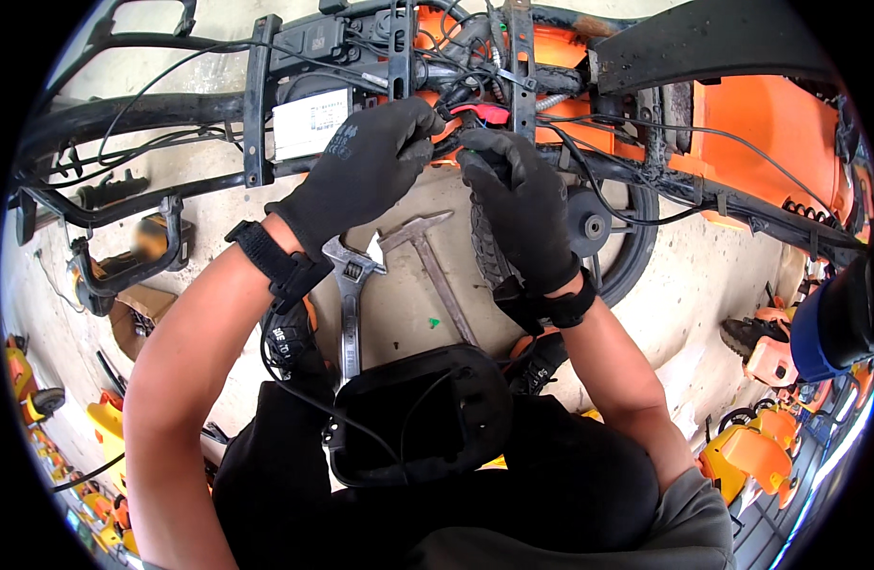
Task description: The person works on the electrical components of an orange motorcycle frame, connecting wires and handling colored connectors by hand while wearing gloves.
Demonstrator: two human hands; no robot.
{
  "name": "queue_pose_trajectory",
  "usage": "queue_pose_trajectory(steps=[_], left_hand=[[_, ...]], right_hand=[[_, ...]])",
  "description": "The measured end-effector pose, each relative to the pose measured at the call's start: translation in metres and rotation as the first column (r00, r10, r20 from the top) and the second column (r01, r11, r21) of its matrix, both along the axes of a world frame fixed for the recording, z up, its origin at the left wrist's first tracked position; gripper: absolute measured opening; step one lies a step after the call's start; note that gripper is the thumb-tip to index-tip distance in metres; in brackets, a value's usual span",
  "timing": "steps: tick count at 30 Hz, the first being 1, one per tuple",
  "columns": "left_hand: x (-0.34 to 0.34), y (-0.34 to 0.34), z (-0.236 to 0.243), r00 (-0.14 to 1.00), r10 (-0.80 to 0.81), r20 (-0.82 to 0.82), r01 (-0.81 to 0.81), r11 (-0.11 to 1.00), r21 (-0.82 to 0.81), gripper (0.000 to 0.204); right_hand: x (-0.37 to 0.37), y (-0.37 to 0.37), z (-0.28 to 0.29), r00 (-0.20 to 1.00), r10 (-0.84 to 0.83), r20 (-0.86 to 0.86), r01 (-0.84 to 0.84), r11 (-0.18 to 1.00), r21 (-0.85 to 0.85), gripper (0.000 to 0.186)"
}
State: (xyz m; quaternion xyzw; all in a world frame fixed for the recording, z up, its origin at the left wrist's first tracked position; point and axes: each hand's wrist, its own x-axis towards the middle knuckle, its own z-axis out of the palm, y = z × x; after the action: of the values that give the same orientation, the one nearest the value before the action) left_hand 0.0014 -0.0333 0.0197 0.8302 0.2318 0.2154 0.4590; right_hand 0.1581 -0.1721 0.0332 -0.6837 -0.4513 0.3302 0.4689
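Observation:
Both my hands wear black gloves and work at the bare black frame (258,104) of an orange vehicle. My left hand (366,161) is closed, its fingertips pinched at a dark cable (448,103) in the wiring. Close to its right, my right hand (522,204) has thumb and fingers curled together. What lies between those fingers is too small to make out. A bright red piece (482,114) with a smooth surface sits among the wires, just above the right fingertips. Left of my left hand is a box with a white label (309,123), set in the frame.
On the floor below the frame lie an adjustable wrench (351,294), a hammer (432,271) and a green scrap (434,323). A black open housing (347,456) rests at my lap. A wheel (632,242) stands under the frame. Orange vehicle parts (755,456) lie at the right.

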Motion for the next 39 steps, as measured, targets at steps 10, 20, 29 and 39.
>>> queue_pose_trajectory(steps=[10, 20, 29, 39], left_hand=[[0.002, -0.004, -0.004, 0.997, 0.069, -0.025, -0.07, 0.996, -0.047, 0.031], [0.003, -0.002, -0.015, 0.998, -0.027, -0.054, 0.042, 0.953, 0.301, 0.042], [0.007, -0.001, -0.016, 0.999, 0.022, 0.024, -0.026, 0.979, 0.204, 0.029], [0.014, 0.006, -0.015, 1.0, 0.025, -0.001, -0.023, 0.954, 0.298, 0.018]], right_hand=[[0.022, 0.017, 0.029, 0.963, -0.131, -0.237, 0.124, 0.991, -0.044, 0.025], [0.042, 0.045, 0.023, 0.978, 0.112, -0.178, -0.119, 0.993, -0.026, 0.024], [0.044, 0.053, 0.015, 0.855, 0.268, 0.443, -0.275, 0.96, -0.051, 0.022], [0.039, 0.049, 0.026, 0.992, 0.039, -0.12, -0.05, 0.995, -0.087, 0.019]])
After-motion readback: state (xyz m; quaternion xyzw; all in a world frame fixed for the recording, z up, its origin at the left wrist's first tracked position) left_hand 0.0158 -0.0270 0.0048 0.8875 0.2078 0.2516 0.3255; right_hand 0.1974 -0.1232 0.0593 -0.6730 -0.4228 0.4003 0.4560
